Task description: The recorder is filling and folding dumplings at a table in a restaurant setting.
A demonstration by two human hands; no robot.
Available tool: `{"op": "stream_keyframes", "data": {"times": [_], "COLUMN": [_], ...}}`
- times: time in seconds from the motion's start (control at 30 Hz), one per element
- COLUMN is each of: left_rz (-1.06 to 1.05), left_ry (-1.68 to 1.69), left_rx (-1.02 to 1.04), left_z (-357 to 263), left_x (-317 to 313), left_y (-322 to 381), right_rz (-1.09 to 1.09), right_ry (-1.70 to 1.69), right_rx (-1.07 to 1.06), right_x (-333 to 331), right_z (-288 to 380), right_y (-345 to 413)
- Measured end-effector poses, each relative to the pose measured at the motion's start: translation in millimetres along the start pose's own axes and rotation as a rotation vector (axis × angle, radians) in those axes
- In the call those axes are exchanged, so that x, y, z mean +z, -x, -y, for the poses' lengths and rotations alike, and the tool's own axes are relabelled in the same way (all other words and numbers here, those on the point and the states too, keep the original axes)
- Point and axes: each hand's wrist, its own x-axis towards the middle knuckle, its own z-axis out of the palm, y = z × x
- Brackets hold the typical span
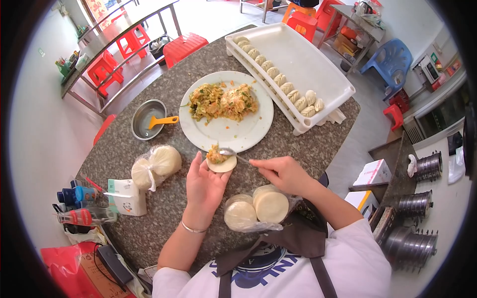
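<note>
On the fingers of my left hand (207,182) lies a round dough wrapper (222,166) with a mound of chopped filling (215,154) on it. My right hand (285,173) grips the handle of a metal spoon (228,151), whose bowl touches the filling. Just beyond is a white plate (223,138) bearing two heaps of filling. Stacks of round wrappers (272,206) in an opened plastic bag sit near my body, below my right hand. Pleated dumplings (287,88) stand in a row along the left side of a white plastic tray (309,56), at the upper right.
Left of the plate is a metal bowl (138,121) with a yellow-handled tool (164,121). A tied bag of wrappers (158,165), a tissue pack (128,201) and a glass bottle (89,216) lie on the left of the speckled stone table (164,234). Red stools stand beyond.
</note>
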Motion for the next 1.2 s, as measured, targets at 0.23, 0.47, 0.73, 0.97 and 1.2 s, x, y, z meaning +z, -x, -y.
{"op": "stream_keyframes", "data": {"times": [0.23,0.47,0.73,0.97,1.2], "left_rz": [-0.058,-0.144,0.003,-0.022,-0.034], "left_ry": [-0.079,-0.184,-0.251,-0.278,-0.291], "left_rx": [0.042,0.08,0.062,0.217,0.195], "left_z": [-2.8,-6.2,-11.0,-19.5,-20.8], "left_x": [-2.3,5.7,14.3,5.2,1.7], "left_y": [0.2,9.0,6.7,-3.0,-6.2], "right_rz": [0.073,0.171,-0.032,-0.06,-0.145], "right_ry": [-0.095,-0.453,0.038,0.153,0.206], "right_rx": [0.131,0.251,-0.137,-0.139,-0.143], "right_x": [-7.4,-19.4,-19.7,-23.9,-10.2], "right_z": [6.8,11.4,9.8,3.3,-26.5], "right_y": [-16.4,-14.2,-13.1,-21.2,-30.3]}}
